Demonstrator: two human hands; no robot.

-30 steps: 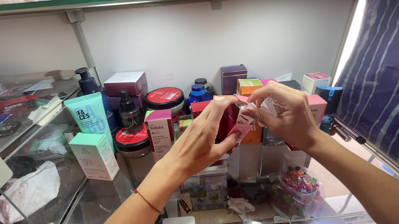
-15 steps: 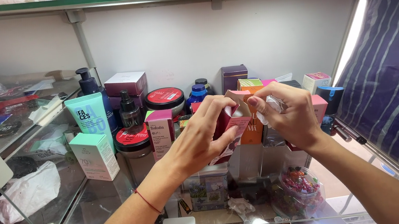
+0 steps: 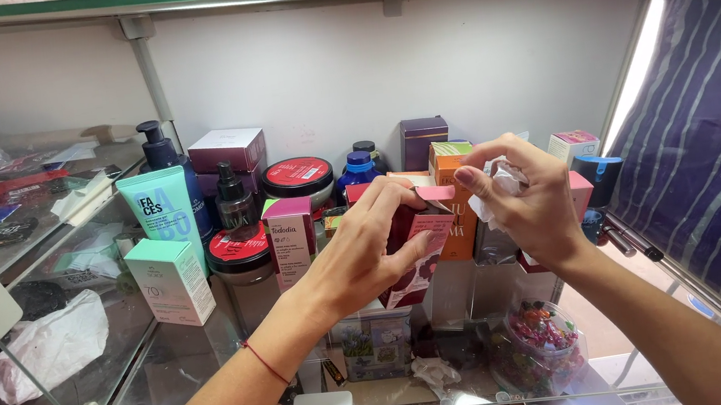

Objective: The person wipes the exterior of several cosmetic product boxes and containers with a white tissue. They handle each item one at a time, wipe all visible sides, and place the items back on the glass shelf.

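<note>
Bottles, jars and cartons crowd the glass shelf [image 3: 185, 346], with a mint box [image 3: 170, 280] far left of the pink carton [image 3: 419, 255]. The left hand [image 3: 366, 257] is clamped round that carton, probably steadying it while its top flap stands open. Just right of it, the right hand [image 3: 528, 204] pinches crumpled white paper [image 3: 493, 190] at the flap. Bare glass in front of the carton leaves some room; behind it things stand tightly packed.

Glossy card box [image 3: 422, 250]; crumpled paper [image 3: 498, 189]; glass shelf [image 3: 169, 367]

Box [image 3: 419, 255] before shelf jars [image 3: 297, 178]; tube [image 3: 162, 210] at left.
</note>
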